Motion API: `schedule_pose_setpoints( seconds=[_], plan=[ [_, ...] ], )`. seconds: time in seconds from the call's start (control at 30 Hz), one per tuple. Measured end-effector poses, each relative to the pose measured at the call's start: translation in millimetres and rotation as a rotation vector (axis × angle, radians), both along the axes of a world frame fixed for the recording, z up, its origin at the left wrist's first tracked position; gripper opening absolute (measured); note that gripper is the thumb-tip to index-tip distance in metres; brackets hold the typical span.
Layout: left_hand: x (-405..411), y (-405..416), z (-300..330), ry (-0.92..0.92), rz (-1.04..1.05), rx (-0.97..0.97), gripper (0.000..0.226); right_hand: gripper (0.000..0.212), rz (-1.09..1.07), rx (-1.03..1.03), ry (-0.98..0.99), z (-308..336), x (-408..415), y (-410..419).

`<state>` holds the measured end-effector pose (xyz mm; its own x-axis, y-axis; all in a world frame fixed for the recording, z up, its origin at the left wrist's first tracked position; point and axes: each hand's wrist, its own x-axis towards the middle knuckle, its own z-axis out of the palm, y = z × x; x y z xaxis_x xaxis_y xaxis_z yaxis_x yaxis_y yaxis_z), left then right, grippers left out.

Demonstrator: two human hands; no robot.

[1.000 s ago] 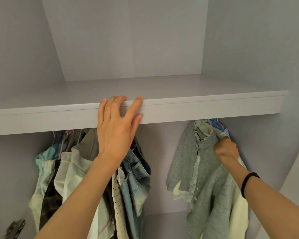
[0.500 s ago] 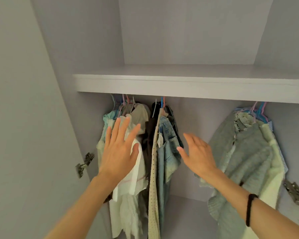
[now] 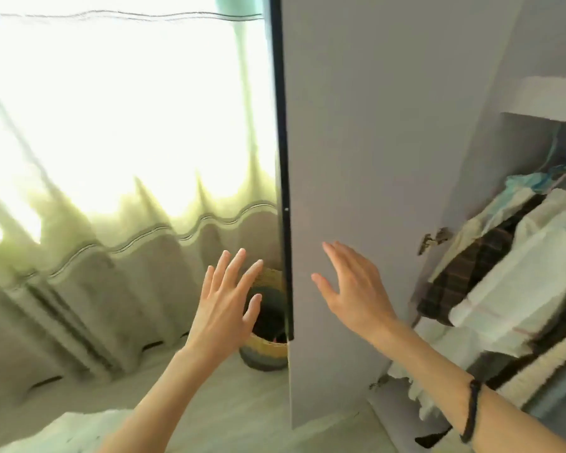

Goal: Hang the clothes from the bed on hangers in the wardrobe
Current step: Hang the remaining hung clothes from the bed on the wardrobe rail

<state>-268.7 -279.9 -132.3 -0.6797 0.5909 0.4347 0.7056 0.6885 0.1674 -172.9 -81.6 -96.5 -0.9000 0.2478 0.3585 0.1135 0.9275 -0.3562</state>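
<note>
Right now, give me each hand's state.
Left hand: open, fingers spread, holding nothing.
Right hand: open, fingers straight, holding nothing.

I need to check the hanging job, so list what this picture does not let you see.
- Head view, hanging clothes: cut off by the right edge and blurred; the rail and hangers are not clear.
- Basket: partly behind the wardrobe door and the left hand; contents too dark.
- Bed: out of frame, so any clothes left there are unknown.
- Right hand: open before the door; contact unclear.
</note>
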Motion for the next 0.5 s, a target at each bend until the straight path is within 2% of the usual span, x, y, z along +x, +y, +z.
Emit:
schedule_pose_setpoints(
  seconds=[0.13,0.27,0.5],
  plan=[
    [23,-117,-10,-0.016,0.34,0.054,0.052,0.056,0.313,-0.023,0.003,-9,-47,-95],
    [87,-210,-43,-0.057,0.695,0.073,0.048,0.061,0.633,-0.089,-0.058,-35,-53,-188],
    [251,-280,-91,-0.161,1.214,0.13,0.047,0.054,1.163,-0.044,-0.136,-78,7,-316]
  ],
)
